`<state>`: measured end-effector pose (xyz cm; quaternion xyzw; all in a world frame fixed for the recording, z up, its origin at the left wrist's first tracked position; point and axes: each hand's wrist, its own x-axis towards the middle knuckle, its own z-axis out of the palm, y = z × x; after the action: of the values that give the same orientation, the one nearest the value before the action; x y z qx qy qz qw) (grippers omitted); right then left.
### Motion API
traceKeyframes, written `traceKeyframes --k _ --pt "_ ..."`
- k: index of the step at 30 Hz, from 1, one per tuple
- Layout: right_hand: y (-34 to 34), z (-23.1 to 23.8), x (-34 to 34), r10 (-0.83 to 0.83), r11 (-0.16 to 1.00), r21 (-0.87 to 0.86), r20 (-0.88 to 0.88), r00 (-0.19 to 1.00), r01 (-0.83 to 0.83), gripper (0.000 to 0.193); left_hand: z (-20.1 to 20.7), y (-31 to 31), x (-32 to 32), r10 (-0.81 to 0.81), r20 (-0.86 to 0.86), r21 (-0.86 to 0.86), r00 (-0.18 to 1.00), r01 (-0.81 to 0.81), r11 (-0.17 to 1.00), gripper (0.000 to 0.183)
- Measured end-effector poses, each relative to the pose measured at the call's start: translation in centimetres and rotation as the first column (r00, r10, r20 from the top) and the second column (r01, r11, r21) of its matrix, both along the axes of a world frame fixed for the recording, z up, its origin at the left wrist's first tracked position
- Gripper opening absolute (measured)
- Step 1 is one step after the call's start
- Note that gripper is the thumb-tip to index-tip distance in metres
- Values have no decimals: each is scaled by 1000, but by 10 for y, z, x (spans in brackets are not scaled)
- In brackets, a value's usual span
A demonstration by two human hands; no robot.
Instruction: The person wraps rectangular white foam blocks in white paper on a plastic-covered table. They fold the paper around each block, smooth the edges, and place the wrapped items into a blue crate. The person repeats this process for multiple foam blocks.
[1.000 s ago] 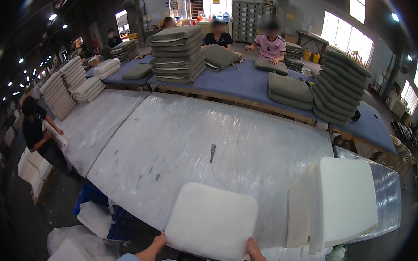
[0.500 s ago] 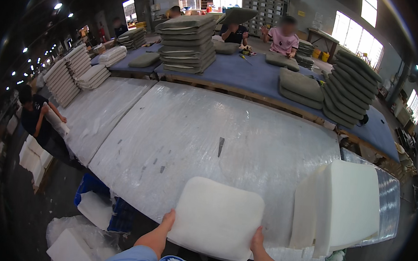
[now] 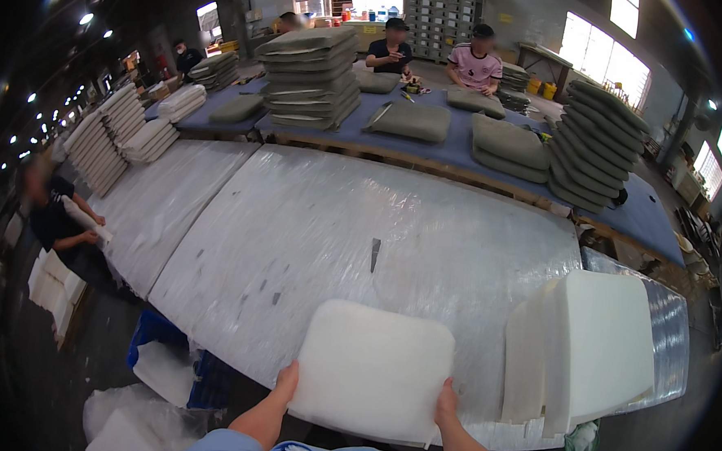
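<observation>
A white foam cushion pad (image 3: 374, 369) with rounded corners is between my hands at the near edge of the plastic-covered table (image 3: 312, 215). My left hand (image 3: 287, 381) grips its left side, and my right hand (image 3: 447, 400) grips the opposite side. The fingers are mostly hidden behind or under the pad. To the right of my right hand, a stack of similar white pads (image 3: 608, 345) leans on the table.
A blue table (image 3: 333, 142) beyond bears stacks of grey-green cushions (image 3: 312, 76) and a taller pile (image 3: 598, 148) at right. Several people work around it. At left, a person (image 3: 59, 218) holds a white piece. A blue crate (image 3: 155, 329) stands below the table's left edge.
The pad stays in my hands, its near edge slightly higher in the picture. Across the tables, a co-worker's raised grey-green cushion is now down on the blue table. My view has shifted slightly.
</observation>
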<state>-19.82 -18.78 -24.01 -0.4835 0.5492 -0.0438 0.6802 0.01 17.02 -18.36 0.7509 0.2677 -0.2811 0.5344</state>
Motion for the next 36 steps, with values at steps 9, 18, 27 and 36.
traceKeyframes --k 9,18,27,36 --pt "11 -28 -2 286 880 -328 -211 935 -344 76 -6 20 -45 -48 42 108 998 44 993 69" --pt "4 -13 -49 482 867 143 -3 876 -477 78 16 83 -177 -101 51 451 994 67 890 58" --pt "-37 3 9 517 764 -397 -95 850 -509 57 21 140 -327 187 -134 279 973 -144 949 53" --pt "115 42 44 737 673 -438 327 591 -597 28 13 181 -513 442 -302 163 844 -411 897 57"
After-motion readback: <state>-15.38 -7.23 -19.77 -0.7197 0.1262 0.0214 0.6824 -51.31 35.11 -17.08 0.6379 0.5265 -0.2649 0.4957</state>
